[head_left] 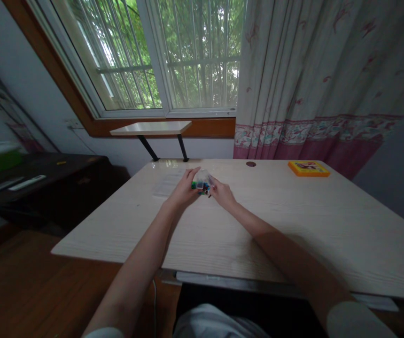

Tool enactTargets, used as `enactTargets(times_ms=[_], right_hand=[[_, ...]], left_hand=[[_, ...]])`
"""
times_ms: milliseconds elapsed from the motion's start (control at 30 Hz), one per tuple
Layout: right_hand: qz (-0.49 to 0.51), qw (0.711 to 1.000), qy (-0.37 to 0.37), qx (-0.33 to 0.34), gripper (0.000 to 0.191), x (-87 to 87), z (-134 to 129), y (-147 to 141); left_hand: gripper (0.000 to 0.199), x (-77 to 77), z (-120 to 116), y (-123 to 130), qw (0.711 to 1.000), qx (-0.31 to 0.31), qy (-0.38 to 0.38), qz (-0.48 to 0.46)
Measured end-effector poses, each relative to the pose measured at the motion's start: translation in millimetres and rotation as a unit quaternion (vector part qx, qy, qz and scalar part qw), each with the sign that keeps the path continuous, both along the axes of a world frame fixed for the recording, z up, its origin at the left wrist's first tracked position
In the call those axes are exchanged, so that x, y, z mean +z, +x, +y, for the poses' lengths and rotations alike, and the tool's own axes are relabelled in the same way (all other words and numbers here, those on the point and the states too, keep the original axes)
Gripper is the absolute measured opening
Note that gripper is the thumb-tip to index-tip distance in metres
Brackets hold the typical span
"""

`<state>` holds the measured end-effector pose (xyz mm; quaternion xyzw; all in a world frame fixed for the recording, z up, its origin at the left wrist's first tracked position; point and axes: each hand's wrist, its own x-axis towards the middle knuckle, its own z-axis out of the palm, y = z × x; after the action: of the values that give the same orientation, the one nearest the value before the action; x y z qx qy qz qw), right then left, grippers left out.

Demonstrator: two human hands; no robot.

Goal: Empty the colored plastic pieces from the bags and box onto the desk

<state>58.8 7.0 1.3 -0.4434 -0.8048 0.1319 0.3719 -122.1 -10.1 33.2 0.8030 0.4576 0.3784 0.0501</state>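
Note:
Above the far middle of the pale wooden desk point(202, 234), a small clear plastic bag point(204, 176) is between my two hands. Small green, blue, white and dark pieces show inside it; their exact kind is too small to tell. My left hand point(184, 189) is wrapped round the bag's left side. Closed at the bag's right edge is my right hand point(223, 193), its fingertips pinching the plastic. A flat, clear plastic piece point(167, 184) lies on the desk just left of my left hand.
At the desk's far right lies a yellow-orange box point(308, 168). A raised shelf point(151, 127) on black legs stands at the back left. A round brown cable-hole cover point(251, 164) sits near the back edge. A dark table point(43, 173) stands to the left.

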Motion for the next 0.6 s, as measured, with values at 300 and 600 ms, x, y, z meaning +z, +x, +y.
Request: enactTargets(times_ms=[300, 600], right_hand=[[0.03, 0.999, -0.014, -0.031, 0.048, 4.2, -3.2, 2.3], [0.094, 0.992, 0.024, 0.077, 0.043, -8.5, 1.2, 3.2]], left_hand=[[0.056, 2.6, -0.7, -23.6, 0.997, 0.062, 0.011, 0.034], [0.052, 0.5, -9.7, 1.7, 0.997, 0.064, -0.02, -0.029]])
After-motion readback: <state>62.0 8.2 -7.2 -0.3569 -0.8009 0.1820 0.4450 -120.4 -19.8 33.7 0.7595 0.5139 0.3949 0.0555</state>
